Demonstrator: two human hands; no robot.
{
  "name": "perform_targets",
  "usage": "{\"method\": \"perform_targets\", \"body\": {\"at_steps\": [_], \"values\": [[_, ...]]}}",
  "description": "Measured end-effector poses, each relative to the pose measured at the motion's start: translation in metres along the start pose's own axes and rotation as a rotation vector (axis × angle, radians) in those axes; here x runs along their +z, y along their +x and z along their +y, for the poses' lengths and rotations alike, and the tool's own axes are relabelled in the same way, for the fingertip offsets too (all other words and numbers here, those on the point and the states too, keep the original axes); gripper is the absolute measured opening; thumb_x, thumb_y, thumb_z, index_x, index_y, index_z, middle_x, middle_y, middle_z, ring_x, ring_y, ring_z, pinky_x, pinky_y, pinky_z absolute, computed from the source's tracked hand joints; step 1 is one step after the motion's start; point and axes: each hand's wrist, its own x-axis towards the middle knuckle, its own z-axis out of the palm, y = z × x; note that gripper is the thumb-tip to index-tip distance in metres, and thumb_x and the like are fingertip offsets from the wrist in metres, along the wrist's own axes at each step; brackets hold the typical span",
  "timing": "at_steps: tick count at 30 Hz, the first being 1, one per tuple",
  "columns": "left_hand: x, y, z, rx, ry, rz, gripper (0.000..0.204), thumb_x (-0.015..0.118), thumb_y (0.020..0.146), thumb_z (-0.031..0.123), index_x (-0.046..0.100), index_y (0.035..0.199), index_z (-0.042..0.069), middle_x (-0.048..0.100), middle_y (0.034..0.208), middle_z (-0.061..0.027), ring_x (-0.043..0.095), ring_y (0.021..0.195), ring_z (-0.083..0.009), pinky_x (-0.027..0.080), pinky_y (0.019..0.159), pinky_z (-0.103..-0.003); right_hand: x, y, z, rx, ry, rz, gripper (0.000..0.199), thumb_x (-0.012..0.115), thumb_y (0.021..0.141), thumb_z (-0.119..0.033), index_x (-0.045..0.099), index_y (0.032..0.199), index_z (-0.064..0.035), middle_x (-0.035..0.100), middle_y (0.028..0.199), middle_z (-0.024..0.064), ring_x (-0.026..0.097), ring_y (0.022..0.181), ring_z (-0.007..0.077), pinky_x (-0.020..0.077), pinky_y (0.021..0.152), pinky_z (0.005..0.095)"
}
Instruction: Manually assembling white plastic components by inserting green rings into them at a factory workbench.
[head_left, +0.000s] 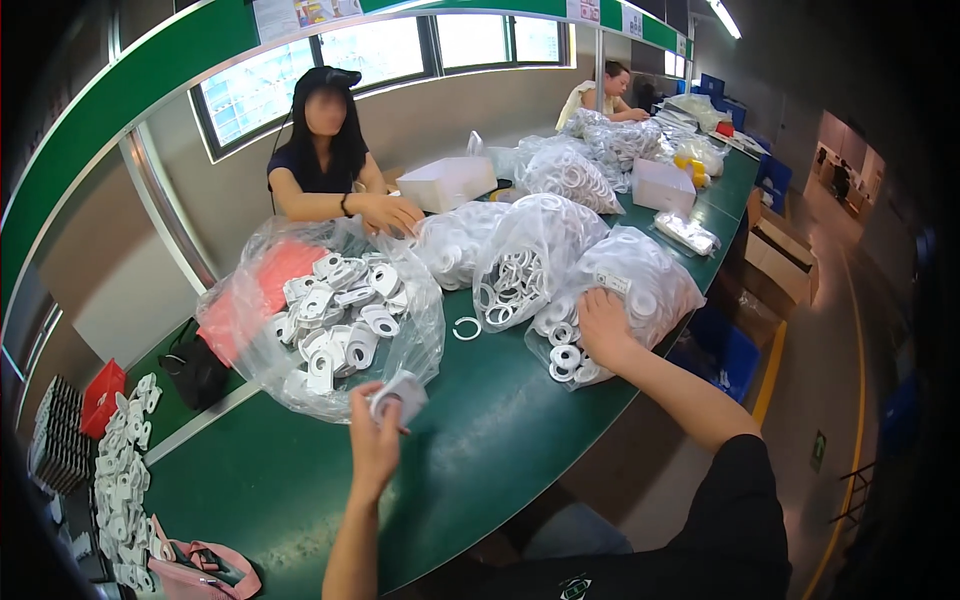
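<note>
The green table (500, 430) is biggest. Next come the left bag (418, 345) and right bag (660, 275). The right hand (606, 325) is on the right bag; I can't tell if it grips. The left hand (375, 440) pinches a white part (403, 392) by the left bag. It looks light, stiff and maybe slippery; its edges seem best to hold. It's blurry, and fingers hide some.

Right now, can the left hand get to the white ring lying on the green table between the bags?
Probably yes: nothing seems to block the near side of the white ring, though the left hand has a white part in its grip.
</note>
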Motion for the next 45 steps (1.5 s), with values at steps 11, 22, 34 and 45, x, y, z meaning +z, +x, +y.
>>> {"method": "perform_targets", "body": {"at_steps": [11,22,34,45], "values": [[0.021,-0.035,-0.016,-0.519,-0.631,0.08,0.014,0.068,0.081,0.014,0.058,0.09,0.01,0.06,0.083,0.0012,0.057,0.069,-0.009,0.047,0.058,-0.024,-0.007,0.004,-0.038,-0.073,0.695,0.047,0.067,0.065,0.063,-0.007,0.04,0.125,0.0038,0.045,0.121,0.0204,0.045,0.105,0.0373,0.0385,0.094,0.0417],[0.027,-0.042,-0.014,-0.629,-0.867,-0.047,0.033,0.046,0.095,0.027,0.04,0.12,0.007,0.057,0.106,-0.0179,0.06,0.093,-0.0309,0.054,0.076,-0.042,-0.033,0.005,-0.035,-0.045,0.678,0.039,0.037,0.073,0.067,-0.017,0.058,0.099,-0.0063,0.059,0.093,0.0129,0.059,0.086,0.031,0.0491,0.07,0.0405],[0.018,-0.039,-0.039,-0.585,-0.769,-0.1,0.032,0.055,0.091,0.018,0.046,0.119,0.007,0.058,0.102,-0.0051,0.059,0.089,-0.016,0.053,0.079,-0.037,-0.115,0.036,-0.053,-0.219,1.51,0.137,0.016,0.062,0.082,-0.015,0.063,0.087,-0.0002,0.063,0.073,0.0102,0.061,0.067,0.0208,0.0464,0.062,0.0322],[0.014,-0.037,-0.01,-0.585,-1.087,-0.155,0.056,0.021,0.096,0.049,0.036,0.133,0.01,0.049,0.125,-0.0176,0.053,0.109,-0.0351,0.044,0.093,-0.046,-0.12,0.048,-0.161,-0.715,1.939,-0.515,0.022,0.059,0.087,-0.015,0.061,0.104,-0.001,0.064,0.092,0.0045,0.058,0.084,0.0099,0.0472,0.073,0.0249]]}}
